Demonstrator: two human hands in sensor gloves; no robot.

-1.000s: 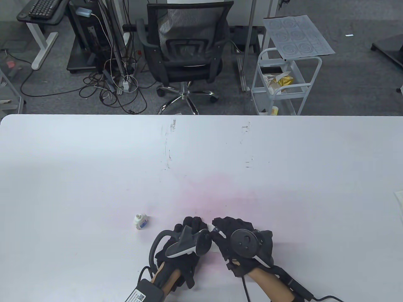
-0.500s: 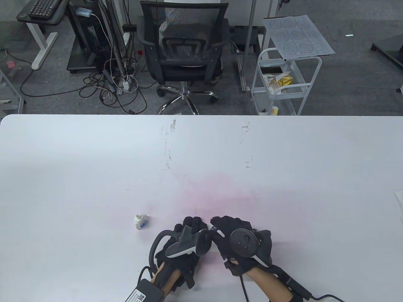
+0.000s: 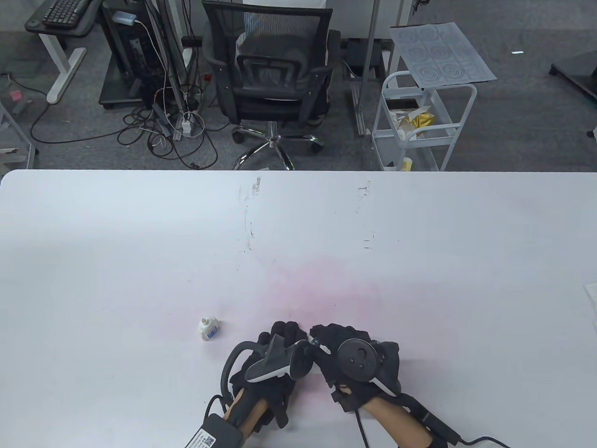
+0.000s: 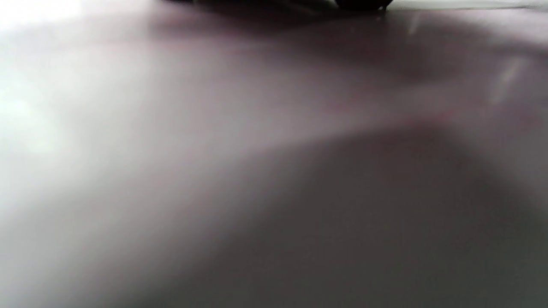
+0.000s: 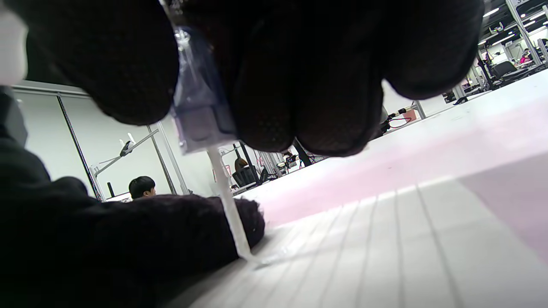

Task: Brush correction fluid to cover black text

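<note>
Since the earlier frames the right hand (image 3: 357,361) is edging slightly leftward toward the left hand (image 3: 273,359), which is resting on the tabletop (image 3: 419,261); whether its fingers are apart or together I cannot tell. The right fingers (image 5: 265,85) are pinching the cap, and the brush (image 5: 229,205) is touching lined paper (image 5: 385,239) just beside the left fingertip (image 5: 244,218). The bottle (image 3: 209,328) is standing open nearby. Risks: the wet brush could be smearing onto the glove, and a stray hand could be knocking the bottle over.
</note>
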